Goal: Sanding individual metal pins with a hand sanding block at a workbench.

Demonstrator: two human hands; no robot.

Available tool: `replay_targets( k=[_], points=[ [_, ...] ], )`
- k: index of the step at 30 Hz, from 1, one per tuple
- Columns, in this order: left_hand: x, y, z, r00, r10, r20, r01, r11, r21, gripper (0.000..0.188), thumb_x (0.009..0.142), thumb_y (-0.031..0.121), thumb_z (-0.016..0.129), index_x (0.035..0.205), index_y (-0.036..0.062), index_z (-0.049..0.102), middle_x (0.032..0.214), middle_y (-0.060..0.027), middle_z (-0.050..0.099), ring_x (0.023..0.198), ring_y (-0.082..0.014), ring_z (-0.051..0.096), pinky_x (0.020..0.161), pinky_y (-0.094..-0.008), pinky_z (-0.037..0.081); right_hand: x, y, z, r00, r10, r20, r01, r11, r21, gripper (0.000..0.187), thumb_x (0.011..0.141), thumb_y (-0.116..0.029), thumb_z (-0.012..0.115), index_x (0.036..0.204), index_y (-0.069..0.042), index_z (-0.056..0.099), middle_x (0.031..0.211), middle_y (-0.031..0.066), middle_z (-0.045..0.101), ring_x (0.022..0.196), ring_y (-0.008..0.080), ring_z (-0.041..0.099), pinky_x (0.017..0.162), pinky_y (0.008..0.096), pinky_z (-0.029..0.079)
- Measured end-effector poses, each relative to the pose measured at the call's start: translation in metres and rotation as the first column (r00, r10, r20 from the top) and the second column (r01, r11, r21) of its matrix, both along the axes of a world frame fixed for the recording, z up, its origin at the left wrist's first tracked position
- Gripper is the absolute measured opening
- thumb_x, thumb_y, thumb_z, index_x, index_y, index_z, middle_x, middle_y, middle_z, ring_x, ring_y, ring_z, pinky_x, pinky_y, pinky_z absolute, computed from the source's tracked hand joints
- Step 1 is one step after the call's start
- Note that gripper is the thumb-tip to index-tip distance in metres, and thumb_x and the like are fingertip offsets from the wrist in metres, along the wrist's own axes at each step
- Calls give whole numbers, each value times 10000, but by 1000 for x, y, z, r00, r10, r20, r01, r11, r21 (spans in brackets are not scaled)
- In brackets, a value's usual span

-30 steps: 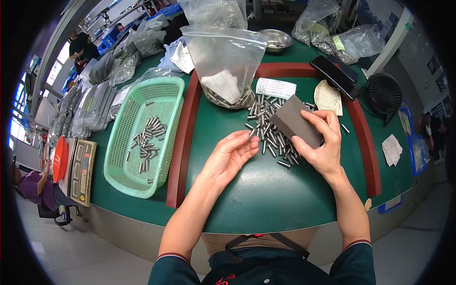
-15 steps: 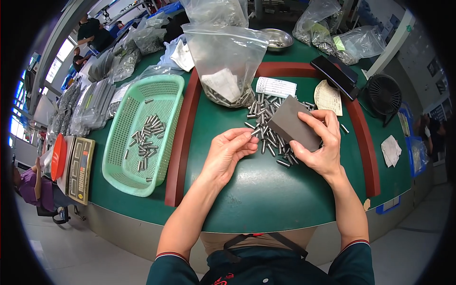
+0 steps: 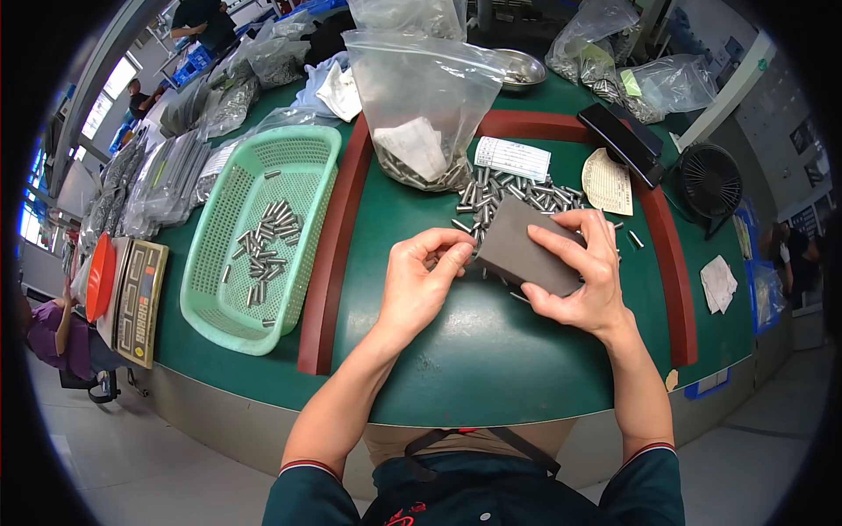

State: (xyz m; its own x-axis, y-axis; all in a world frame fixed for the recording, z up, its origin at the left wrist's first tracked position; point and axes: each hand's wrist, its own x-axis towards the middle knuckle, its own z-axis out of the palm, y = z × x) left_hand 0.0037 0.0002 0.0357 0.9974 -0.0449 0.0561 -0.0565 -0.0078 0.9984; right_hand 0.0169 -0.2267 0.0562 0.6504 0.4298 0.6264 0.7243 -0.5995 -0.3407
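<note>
Since the earlier frame, your left hand (image 3: 425, 279) had slid rightward until its fingertips met the near edge of the grey block (image 3: 529, 256), just right of the frame's centre. Those fingers were curled and pinched together at the block's left end; whether a pin sat between them could not be told. Your right hand (image 3: 586, 279) stayed clamped on the block, thumb below and fingers draped over its top, holding it tilted above the green tabletop (image 3: 491, 351). Loose metal pins (image 3: 513, 195) lay scattered just beyond the block, below a clear plastic bag (image 3: 421, 105) in the upper middle. At left, the green basket (image 3: 230, 309) held more pins.
</note>
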Motion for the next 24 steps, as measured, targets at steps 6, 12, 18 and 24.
replay_targets(
  k=[6,12,18,24],
  points=[
    [2,2,-3,1000,4,-20,-2,997,82,130,927,87,646,953,-29,699,805,-32,680,687,-79,581,645,-238,497,-3,1,3,998,10,-54,-13,999,-49,607,498,-255,799,1068,-60,727,1011,132,581,898,276,550,825,383,405],
    [2,-1,-2,1000,-26,3,26,999,25,133,937,96,637,958,-21,696,769,-16,657,683,-69,573,639,-231,489,-3,1,4,989,-146,-21,146,989,-26,586,517,-230,806,1074,-70,719,1023,123,570,924,276,556,812,383,401],
    [0,-2,0,999,-40,-17,41,999,20,130,941,98,637,952,-16,699,780,-12,658,689,-64,567,646,-222,483,4,-9,1,975,-202,-94,212,972,105,560,531,-238,817,1057,-66,728,980,106,538,918,264,537,831,379,387],
    [2,1,-3,1000,-30,-8,31,999,40,130,940,96,638,949,-18,700,784,-16,662,688,-66,569,648,-228,488,1,-8,5,979,-175,-103,182,981,65,556,533,-239,813,1053,-61,727,979,107,545,919,261,538,832,371,379]
  ],
)
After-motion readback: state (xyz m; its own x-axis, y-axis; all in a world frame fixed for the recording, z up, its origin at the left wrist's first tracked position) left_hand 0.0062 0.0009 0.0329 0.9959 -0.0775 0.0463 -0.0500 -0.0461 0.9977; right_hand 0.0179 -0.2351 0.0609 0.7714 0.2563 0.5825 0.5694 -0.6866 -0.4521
